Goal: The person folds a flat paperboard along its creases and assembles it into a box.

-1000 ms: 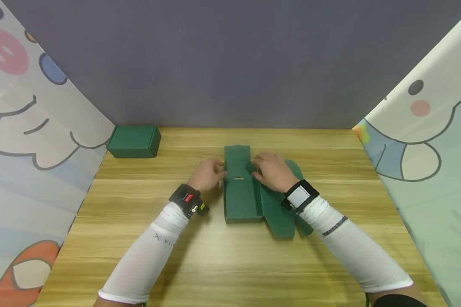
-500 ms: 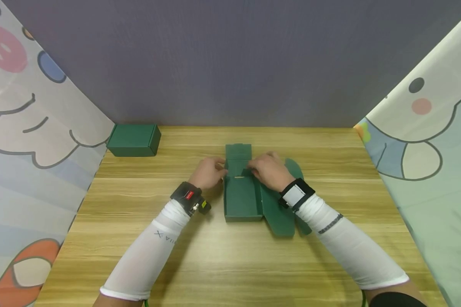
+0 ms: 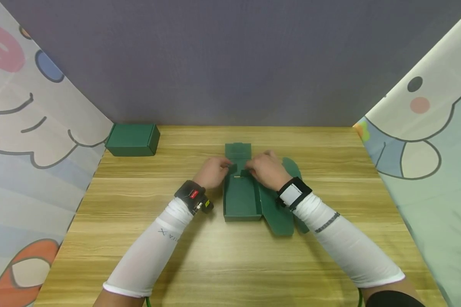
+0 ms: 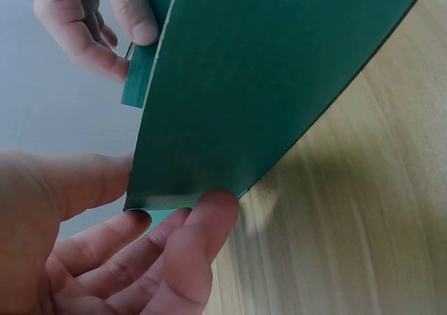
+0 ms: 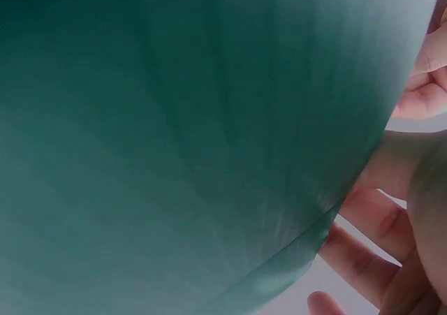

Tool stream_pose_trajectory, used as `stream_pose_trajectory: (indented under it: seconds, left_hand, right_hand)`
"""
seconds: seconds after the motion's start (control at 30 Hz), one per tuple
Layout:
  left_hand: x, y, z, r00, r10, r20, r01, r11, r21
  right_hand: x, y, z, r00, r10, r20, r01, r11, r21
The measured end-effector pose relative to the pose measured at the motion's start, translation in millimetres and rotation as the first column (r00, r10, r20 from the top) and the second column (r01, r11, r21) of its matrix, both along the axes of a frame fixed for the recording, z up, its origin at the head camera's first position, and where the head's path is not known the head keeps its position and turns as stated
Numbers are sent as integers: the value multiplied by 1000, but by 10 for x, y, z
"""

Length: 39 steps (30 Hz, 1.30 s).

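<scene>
A green cardboard box point(image 3: 242, 196), partly unfolded, lies on the table in the middle of the head view. Its long narrow end panel point(image 3: 238, 150) stretches away flat at the far end, and a wide side panel point(image 3: 277, 213) spreads out to the right. My left hand point(image 3: 212, 172) grips the far left corner, with thumb and fingers about the wall's end in the left wrist view. Across from it, my right hand point(image 3: 268, 169) pinches a small flap point(image 4: 140, 77) between thumb and finger. Green card fills most of the right wrist view and hides part of that hand.
A closed green box point(image 3: 132, 140) stands at the table's back left. The wooden table point(image 3: 230, 264) meets a grey wall point(image 3: 230, 64) behind. Printed cartoon panels point(image 3: 422, 128) border both sides.
My right hand has shifted slightly left, bringing its small flap inward. My left hand has moved a little right and up, and a small left flap now shows turned in over the box.
</scene>
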<state>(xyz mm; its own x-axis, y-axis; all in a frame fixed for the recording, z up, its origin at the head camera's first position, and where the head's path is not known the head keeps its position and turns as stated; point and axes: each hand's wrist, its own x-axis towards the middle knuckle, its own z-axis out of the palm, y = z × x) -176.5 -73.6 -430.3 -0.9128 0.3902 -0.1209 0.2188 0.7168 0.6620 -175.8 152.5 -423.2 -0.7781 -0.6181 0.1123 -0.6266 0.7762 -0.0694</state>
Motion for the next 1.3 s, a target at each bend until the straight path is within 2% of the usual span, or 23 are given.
stream_pose_trajectory:
  seconds: [0.23, 0.43, 0.7, 1.07, 1.2, 1.3]
  left_hand:
    - [-19, 63, -65, 998, -60, -9, 59, 997, -46]
    - [-19, 109, -95, 998, -59, -30, 58, 998, -38]
    - [-45, 158, -170, 986, -47, -160, 41, 998, -42]
    - [-62, 224, -162, 960, -65, -272, 18, 985, -171]
    - [-55, 237, -144, 958, -75, -278, 18, 979, -204]
    - [-50, 242, -130, 959, -84, -271, 25, 976, -214]
  right_hand:
    - [-3, -16, -7, 1000, -3, 4, 3, 1000, -15]
    - [-12, -35, 0, 1000, -20, 19, 20, 1000, 2]
    - [-17, -47, -1, 1000, -13, 11, 13, 1000, 7]
    - [-17, -66, 8, 1000, -1, 1, 1, 1000, 24]
    - [-74, -67, 56, 999, 23, 42, -26, 998, 53]
    - [-190, -69, 148, 992, 1, 126, -6, 999, 40]
